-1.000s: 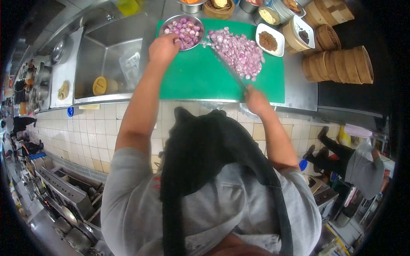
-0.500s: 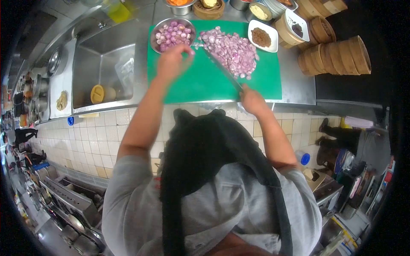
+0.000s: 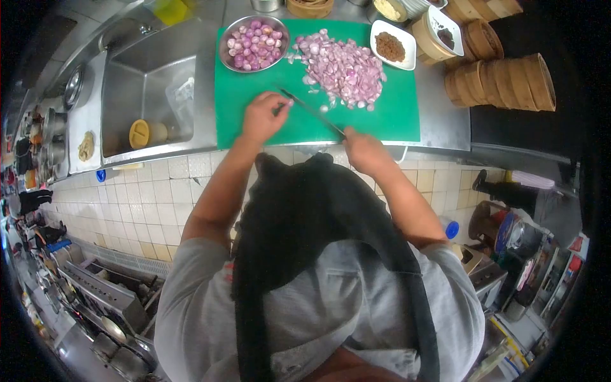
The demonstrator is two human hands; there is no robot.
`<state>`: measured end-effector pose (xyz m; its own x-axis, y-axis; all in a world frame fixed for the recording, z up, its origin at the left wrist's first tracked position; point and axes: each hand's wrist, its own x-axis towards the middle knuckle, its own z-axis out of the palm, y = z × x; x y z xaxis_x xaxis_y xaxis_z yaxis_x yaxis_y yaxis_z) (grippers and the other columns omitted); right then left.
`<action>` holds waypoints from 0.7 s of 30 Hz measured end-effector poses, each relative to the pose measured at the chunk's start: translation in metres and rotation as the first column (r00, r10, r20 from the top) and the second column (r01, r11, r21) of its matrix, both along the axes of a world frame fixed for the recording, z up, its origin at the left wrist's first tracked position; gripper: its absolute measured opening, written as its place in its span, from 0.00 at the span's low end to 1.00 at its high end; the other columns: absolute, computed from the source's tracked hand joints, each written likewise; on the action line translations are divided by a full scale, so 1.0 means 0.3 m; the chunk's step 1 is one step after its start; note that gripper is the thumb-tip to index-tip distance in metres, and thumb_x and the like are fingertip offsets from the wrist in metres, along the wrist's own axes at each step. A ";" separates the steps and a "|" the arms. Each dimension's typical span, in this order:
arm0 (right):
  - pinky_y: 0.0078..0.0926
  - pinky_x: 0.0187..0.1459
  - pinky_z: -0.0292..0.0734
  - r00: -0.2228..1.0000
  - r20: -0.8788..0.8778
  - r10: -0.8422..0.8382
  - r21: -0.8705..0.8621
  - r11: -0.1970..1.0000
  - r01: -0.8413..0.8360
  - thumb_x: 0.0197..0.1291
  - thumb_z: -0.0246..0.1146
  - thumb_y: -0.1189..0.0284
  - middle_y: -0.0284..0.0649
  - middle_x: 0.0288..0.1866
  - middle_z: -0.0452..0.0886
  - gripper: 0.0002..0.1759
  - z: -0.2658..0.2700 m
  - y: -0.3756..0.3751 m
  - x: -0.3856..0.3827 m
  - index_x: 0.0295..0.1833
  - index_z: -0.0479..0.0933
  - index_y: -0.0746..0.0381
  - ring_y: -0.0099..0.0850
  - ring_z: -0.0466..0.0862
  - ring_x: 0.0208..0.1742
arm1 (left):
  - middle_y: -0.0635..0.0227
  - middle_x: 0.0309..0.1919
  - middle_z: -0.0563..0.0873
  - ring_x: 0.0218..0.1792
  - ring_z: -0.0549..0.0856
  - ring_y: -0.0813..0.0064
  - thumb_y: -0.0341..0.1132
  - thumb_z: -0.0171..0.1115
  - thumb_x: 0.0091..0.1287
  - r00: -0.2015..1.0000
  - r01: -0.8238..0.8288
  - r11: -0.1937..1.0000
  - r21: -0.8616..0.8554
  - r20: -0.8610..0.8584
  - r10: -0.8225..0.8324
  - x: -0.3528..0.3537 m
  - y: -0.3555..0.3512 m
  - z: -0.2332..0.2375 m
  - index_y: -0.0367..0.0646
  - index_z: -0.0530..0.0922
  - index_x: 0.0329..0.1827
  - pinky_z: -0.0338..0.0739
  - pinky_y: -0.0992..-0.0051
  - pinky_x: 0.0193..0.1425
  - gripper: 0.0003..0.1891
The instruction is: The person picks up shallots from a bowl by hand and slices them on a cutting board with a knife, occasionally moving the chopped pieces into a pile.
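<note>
My left hand (image 3: pixel 266 117) is closed on a small shallot (image 3: pixel 289 103) over the green cutting board (image 3: pixel 238 114). My right hand (image 3: pixel 364 150) grips the handle of a knife (image 3: pixel 318 116) at the board's front edge, and the blade slants up and left so that its tip is beside the shallot. Behind the knife lies a wide heap of sliced shallots (image 3: pixel 344 70). A metal bowl (image 3: pixel 224 52) of whole peeled shallots stands at the board's back left. On the back right corner is a white dish (image 3: pixel 409 51) with brown paste.
A steel sink (image 3: pixel 143 83) with a yellow-lidded container (image 3: pixel 139 134) is to the left. Bamboo steamers (image 3: pixel 499 84) stand at the right. White tubs and metal bowls line the back. Other people's legs show at the far left and far right.
My left hand has moved from the bowl's edge toward the front of the board, and its fingers now hold a shallot. My right hand and the knife have shifted left and slightly forward.
</note>
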<state>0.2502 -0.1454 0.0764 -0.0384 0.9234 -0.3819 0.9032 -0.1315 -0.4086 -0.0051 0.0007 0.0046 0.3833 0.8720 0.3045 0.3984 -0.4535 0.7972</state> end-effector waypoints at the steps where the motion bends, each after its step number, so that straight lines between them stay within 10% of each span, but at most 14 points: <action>1: 0.60 0.51 0.80 1.000 0.009 0.011 -0.017 1.000 -0.011 0.75 0.52 0.71 0.61 0.44 0.87 0.12 0.000 0.001 -0.006 0.55 0.74 0.65 0.61 0.87 0.47 | 0.64 0.41 0.90 0.33 0.90 0.68 0.29 0.76 0.63 1.000 0.008 1.000 0.008 0.002 -0.008 0.000 0.000 0.003 0.43 0.88 0.39 0.86 0.69 0.38 0.05; 21: 0.56 0.42 0.82 0.992 0.090 0.091 0.203 0.973 -0.107 0.72 0.50 0.76 0.56 0.37 0.87 0.08 0.026 -0.012 -0.034 0.52 0.72 0.64 0.57 0.88 0.40 | 0.64 0.39 0.91 0.33 0.90 0.68 0.26 0.74 0.62 0.999 0.029 0.997 0.071 0.011 -0.030 -0.003 0.016 0.009 0.40 0.87 0.36 0.87 0.71 0.37 0.03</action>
